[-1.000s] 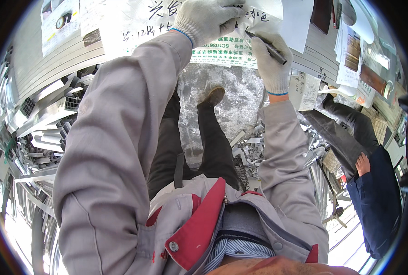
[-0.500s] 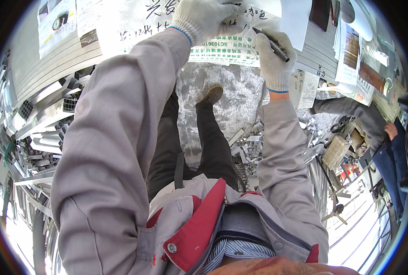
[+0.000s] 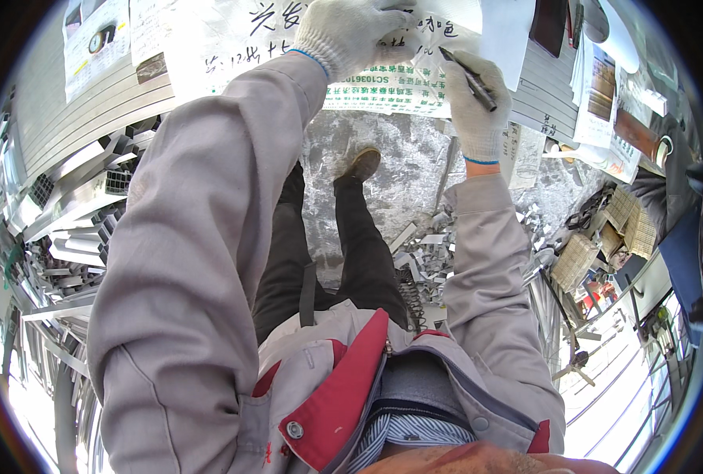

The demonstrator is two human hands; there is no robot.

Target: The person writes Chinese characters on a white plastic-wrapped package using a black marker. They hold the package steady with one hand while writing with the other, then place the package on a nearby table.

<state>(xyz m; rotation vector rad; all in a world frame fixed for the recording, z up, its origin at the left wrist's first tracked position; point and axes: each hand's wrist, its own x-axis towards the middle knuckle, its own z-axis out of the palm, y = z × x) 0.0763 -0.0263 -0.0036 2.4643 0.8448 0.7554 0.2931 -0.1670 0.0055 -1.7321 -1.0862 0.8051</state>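
Observation:
My right hand, in a white knitted glove, grips a black marker pen. The pen's tip points up and left, close to the handwriting on a white plastic sheet that has green print near its lower edge. My left hand, gloved the same way, lies on the sheet with its fingers spread apart, pointing right. It covers part of the black handwriting. The sheet rests on a grey slatted worktop.
Papers and a watch lie at the worktop's left; a dark phone-like object and more papers at its right. Metal offcuts pile up at left. Woven boxes stand at right, near another person's dark clothing.
New black strokes show on the sheet near the pen tip. My right hand has barely shifted, and my left stays on the sheet. The other person at the right has moved farther up toward the edge.

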